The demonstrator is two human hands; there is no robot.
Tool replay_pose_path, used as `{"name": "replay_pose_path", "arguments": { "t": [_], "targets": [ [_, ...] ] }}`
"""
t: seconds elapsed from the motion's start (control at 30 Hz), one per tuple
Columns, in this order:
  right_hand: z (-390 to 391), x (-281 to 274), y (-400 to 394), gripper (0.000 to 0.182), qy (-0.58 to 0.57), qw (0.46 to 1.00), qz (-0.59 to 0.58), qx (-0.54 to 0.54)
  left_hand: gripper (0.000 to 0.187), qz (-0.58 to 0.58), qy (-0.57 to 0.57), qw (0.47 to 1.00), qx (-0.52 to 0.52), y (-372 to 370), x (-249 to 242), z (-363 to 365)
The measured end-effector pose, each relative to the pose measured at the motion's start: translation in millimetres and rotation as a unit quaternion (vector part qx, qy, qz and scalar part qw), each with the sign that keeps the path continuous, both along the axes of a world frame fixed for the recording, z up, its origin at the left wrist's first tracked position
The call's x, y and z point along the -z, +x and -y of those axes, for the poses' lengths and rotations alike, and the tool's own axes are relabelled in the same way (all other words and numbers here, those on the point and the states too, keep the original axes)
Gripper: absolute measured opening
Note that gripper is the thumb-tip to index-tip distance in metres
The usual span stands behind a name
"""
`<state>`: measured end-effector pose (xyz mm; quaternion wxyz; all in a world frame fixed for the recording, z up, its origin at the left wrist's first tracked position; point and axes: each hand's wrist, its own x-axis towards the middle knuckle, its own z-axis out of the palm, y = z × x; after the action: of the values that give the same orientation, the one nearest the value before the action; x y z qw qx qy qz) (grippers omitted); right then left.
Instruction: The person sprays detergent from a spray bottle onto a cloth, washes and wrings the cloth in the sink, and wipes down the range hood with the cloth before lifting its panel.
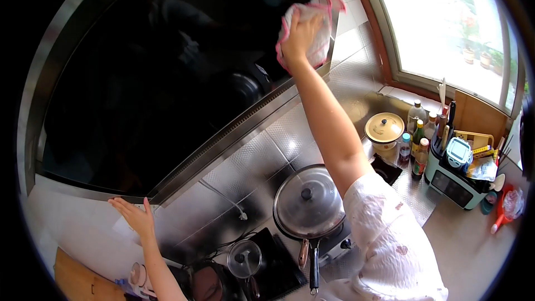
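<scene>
Right hand (300,38), upper right of frame, spread over pink-edged cloth (323,40) against dark glass panel (167,83); left hand (137,218), lower left, well apart, fingers extended beside panel's lower edge; apparently wiping; next stroke likely needs even pressure

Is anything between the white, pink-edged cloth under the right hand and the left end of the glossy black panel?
Nothing visible: leftward of the white, pink-edged cloth, the glossy black panel shows only reflections. The left hand is at its lower frame.
</scene>
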<state>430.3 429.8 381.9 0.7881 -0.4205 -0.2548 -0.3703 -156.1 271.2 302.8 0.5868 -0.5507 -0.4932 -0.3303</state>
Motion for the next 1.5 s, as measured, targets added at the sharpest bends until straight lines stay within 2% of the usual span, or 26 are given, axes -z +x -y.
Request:
{"name": "replay_pose_path", "arguments": {
  "t": [0.1,0.13,0.17,0.23,0.3,0.33,0.4,0.5,0.53,0.57,0.6,0.67,0.73,0.8,0.83,0.87,0.9,0.93,0.97,1.0,1.07,1.13,1.17,1.33,1.4,1.5],
  "targets": [
    [-3.6,48.5,-7.9,0.046,-0.110,0.994,-0.001,-0.018,0.082,-0.009,0.004,1.000,0.000,-2.6,-0.4,-1.3],
    [1.7,52.0,-11.9,0.049,-0.002,0.983,-0.065,-0.170,0.082,-0.009,0.005,1.000,0.001,-2.2,-1.5,0.1],
    [14.9,51.5,-18.8,0.052,0.106,0.935,-0.124,-0.316,0.082,-0.008,0.000,1.000,-0.010,-1.2,-1.8,1.7],
    [56.3,26.1,-41.3,0.056,0.084,0.930,-0.137,-0.331,0.082,-0.005,-0.007,1.000,-0.020,-1.0,-0.8,3.9],
    [66.3,-23.2,-66.7,0.060,0.098,0.958,-0.123,-0.242,0.082,-0.007,-0.014,1.000,-0.010,-2.8,-0.9,4.3],
    [57.3,-52.2,-77.2,0.060,0.131,0.978,-0.093,-0.134,0.082,-0.010,-0.014,1.000,-0.011,-3.5,-1.1,3.6],
    [115.8,-104.2,-103.6,0.059,0.127,0.991,-0.027,-0.030,0.081,-0.024,-0.007,0.999,-0.021,-6.8,-1.5,2.7],
    [159.7,-129.0,-107.0,0.042,0.232,0.969,0.087,-0.010,0.082,-0.022,-0.007,0.999,-0.043,-3.2,-0.9,3.6],
    [176.0,-112.7,-99.3,0.049,0.106,0.961,0.156,-0.200,0.082,-0.022,-0.010,0.999,-0.043,-2.8,0.3,2.6],
    [182.6,-102.3,-94.9,0.058,-0.025,0.900,0.215,-0.379,0.082,-0.017,-0.005,0.999,-0.037,-2.9,0.6,1.6],
    [165.1,-99.8,-89.6,0.052,-0.015,0.921,0.252,-0.295,0.081,-0.011,0.001,0.999,-0.031,-2.9,0.1,0.2],
    [143.4,-74.0,-75.5,0.057,0.067,0.980,0.177,0.058,0.081,-0.020,0.005,0.999,-0.038,-3.6,-0.2,-0.8],
    [95.6,-54.5,-58.3,0.041,0.126,0.984,0.096,0.082,0.081,-0.023,0.007,0.999,-0.045,-4.5,1.0,-0.3],
    [37.8,-17.1,-34.6,0.035,0.183,0.980,0.075,0.027,0.082,-0.038,0.004,0.998,-0.046,-5.0,-0.2,0.6],
    [7.8,21.1,-20.0,0.042,0.031,0.995,0.090,0.006,0.082,-0.035,0.004,0.998,-0.049,-5.4,0.0,0.7],
    [-15.6,50.2,-13.0,0.046,-0.040,0.995,0.087,0.029,0.081,-0.036,0.008,0.999,-0.038,-5.4,-0.1,-0.2],
    [-38.9,79.1,-5.9,0.049,-0.109,0.989,0.088,0.055,0.081,-0.037,0.011,0.999,-0.027,-5.3,-0.5,-0.9],
    [-46.1,94.9,-10.2,0.046,-0.096,0.985,0.071,0.123,0.081,-0.035,0.011,0.999,-0.029,-5.3,-0.5,-1.1],
    [-56.2,101.9,-12.5,0.052,-0.058,0.997,-0.039,-0.034,0.081,-0.031,0.009,0.999,-0.026,-5.0,-0.3,-1.5],
    [-55.5,101.6,-17.6,0.060,-0.018,0.970,-0.148,-0.190,0.082,-0.027,0.007,0.999,-0.023,-5.3,-0.3,-1.9],
    [-37.8,95.4,-23.3,0.070,0.005,0.960,-0.123,-0.252,0.083,-0.022,0.007,1.000,-0.017,-6.9,-0.3,-4.1],
    [-11.1,81.2,-40.7,0.070,0.133,0.896,-0.217,-0.364,0.084,-0.014,0.000,1.000,-0.013,-8.0,0.4,-3.7],
    [-23.7,78.4,-45.8,0.069,0.189,0.887,-0.247,-0.342,0.085,-0.008,-0.008,1.000,0.003,-6.6,0.0,-4.1],
    [-30.4,91.0,-138.7,0.062,-0.009,0.954,-0.159,-0.256,0.083,0.033,-0.057,0.996,0.062,3.2,-3.0,6.4],
    [29.1,75.6,-209.5,0.055,0.010,0.939,-0.093,-0.331,0.080,0.045,-0.050,0.994,0.082,-0.8,-0.7,5.8],
    [43.4,78.0,-289.9,0.037,-0.161,0.956,0.167,-0.179,0.071,0.048,-0.066,0.991,0.107,-4.5,-2.4,20.9]
  ]
}}
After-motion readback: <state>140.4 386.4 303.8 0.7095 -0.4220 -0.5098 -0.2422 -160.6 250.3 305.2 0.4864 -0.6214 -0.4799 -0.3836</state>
